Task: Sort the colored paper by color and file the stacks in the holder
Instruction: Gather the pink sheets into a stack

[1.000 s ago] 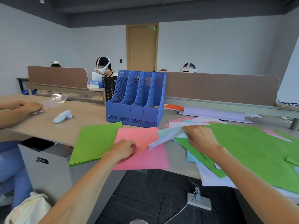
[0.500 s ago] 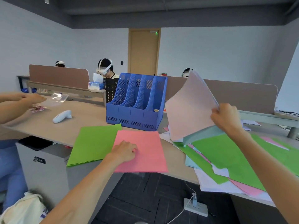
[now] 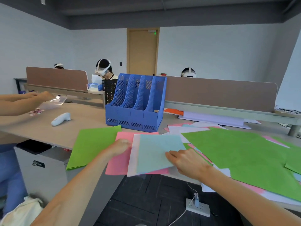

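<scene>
The right hand's (image 3: 187, 162) fingers (image 3: 171, 155) stretch out fairly straight and press down on the lower right part of a light blue sheet (image 3: 156, 150); the thumb is out of sight. The left hand's (image 3: 119, 147) fingers (image 3: 126, 143) are bent, their tips against the left edge of a pale sheet (image 3: 132, 162) that lies directly under the blue one, and blur hides whether they pinch it. Both sheets lie skewed on top of the pink stack (image 3: 117, 162), which hangs a little over the near edge of the bench (image 3: 91, 115). Just to the left of it, touching at the top corner, lies the green stack (image 3: 96, 144), its near corner also past the bench edge. Behind the two stacks, toward the middle of the bench, the blue holder (image 3: 138, 110) stands upright, and no paper shows in its slots. To the right, a loose pile (image 3: 195, 128) of white, pink and blue sheets spreads along the near edge, with a large green sheet (image 3: 244, 157) on top. At the back edge, against the brown divider (image 3: 219, 93), lie lavender sheets (image 3: 211, 118) and an orange one (image 3: 174, 111). At the bench's far left lies a white handheld device (image 3: 61, 119), and beyond it another person's hands (image 3: 40, 97) hold clear plastic (image 3: 57, 101). A power strip (image 3: 197, 209) lies on the floor below.
</scene>
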`<state>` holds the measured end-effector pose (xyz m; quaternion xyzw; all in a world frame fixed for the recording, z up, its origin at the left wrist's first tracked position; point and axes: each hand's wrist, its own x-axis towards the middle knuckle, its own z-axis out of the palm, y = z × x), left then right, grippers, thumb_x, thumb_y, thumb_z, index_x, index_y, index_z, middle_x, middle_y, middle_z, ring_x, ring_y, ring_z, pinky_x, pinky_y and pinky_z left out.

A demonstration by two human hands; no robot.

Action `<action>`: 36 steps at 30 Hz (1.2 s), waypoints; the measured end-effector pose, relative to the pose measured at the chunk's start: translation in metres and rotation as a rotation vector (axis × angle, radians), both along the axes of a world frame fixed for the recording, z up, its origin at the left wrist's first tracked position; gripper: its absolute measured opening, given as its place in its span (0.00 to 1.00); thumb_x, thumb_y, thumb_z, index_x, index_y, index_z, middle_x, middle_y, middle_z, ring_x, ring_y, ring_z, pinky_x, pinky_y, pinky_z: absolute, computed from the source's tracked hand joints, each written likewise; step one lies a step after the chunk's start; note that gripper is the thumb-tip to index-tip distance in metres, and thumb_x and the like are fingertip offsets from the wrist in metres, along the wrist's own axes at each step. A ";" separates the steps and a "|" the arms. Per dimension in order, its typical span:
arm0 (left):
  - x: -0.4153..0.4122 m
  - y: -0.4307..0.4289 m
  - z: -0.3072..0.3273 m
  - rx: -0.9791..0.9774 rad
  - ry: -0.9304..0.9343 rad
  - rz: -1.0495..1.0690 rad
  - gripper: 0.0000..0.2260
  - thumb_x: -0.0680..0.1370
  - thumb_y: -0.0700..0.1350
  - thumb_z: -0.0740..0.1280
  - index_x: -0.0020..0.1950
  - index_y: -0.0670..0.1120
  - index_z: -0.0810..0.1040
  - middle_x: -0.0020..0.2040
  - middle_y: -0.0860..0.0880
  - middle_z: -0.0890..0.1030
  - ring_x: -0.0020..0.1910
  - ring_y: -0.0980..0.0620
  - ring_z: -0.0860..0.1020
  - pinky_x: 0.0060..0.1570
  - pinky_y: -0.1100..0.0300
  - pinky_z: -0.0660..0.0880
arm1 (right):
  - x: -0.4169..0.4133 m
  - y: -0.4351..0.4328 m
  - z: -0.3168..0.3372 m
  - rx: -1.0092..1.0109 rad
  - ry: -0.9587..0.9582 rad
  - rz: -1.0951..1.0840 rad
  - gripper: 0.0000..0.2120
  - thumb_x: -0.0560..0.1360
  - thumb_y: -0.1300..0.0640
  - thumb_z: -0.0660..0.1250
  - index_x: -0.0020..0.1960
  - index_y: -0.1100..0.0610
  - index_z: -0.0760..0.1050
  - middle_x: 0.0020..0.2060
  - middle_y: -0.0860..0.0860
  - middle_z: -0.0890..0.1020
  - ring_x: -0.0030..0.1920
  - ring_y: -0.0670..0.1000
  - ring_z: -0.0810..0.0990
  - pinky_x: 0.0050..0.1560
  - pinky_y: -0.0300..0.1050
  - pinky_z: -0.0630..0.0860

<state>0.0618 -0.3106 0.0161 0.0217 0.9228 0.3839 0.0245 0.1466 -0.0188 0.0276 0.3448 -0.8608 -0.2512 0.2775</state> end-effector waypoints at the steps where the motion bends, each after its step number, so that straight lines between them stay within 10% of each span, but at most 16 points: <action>1: -0.002 -0.002 0.000 -0.020 0.052 0.068 0.12 0.81 0.38 0.55 0.60 0.42 0.76 0.66 0.44 0.75 0.65 0.46 0.73 0.64 0.56 0.67 | 0.001 -0.002 0.000 0.013 0.006 -0.006 0.20 0.53 0.62 0.71 0.45 0.54 0.80 0.31 0.46 0.78 0.24 0.49 0.76 0.23 0.41 0.54; 7: -0.006 -0.005 -0.006 -0.017 0.039 0.231 0.22 0.81 0.41 0.55 0.74 0.37 0.61 0.74 0.39 0.65 0.71 0.43 0.66 0.66 0.56 0.64 | -0.002 -0.007 -0.002 -0.010 0.008 -0.041 0.17 0.53 0.61 0.72 0.43 0.54 0.78 0.29 0.46 0.78 0.24 0.50 0.76 0.24 0.41 0.52; 27: -0.003 0.005 -0.001 -0.037 0.008 0.230 0.24 0.79 0.38 0.57 0.76 0.39 0.59 0.75 0.41 0.62 0.73 0.44 0.63 0.67 0.56 0.62 | 0.003 -0.017 -0.012 -0.109 0.023 0.043 0.13 0.60 0.55 0.74 0.42 0.55 0.76 0.30 0.48 0.77 0.25 0.52 0.77 0.23 0.42 0.55; 32: -0.001 0.005 0.001 -0.056 0.014 0.217 0.25 0.79 0.39 0.57 0.76 0.38 0.58 0.76 0.41 0.61 0.74 0.44 0.62 0.69 0.56 0.62 | 0.003 -0.020 -0.022 -0.117 -0.095 0.003 0.13 0.69 0.47 0.61 0.48 0.54 0.74 0.38 0.50 0.79 0.36 0.54 0.80 0.27 0.44 0.63; 36: 0.002 0.008 0.002 -0.084 0.025 0.220 0.22 0.79 0.40 0.58 0.73 0.36 0.63 0.73 0.39 0.65 0.69 0.43 0.67 0.63 0.55 0.65 | 0.002 -0.014 -0.023 -0.196 -0.261 -0.104 0.34 0.71 0.29 0.47 0.61 0.51 0.72 0.55 0.50 0.79 0.55 0.55 0.78 0.44 0.49 0.75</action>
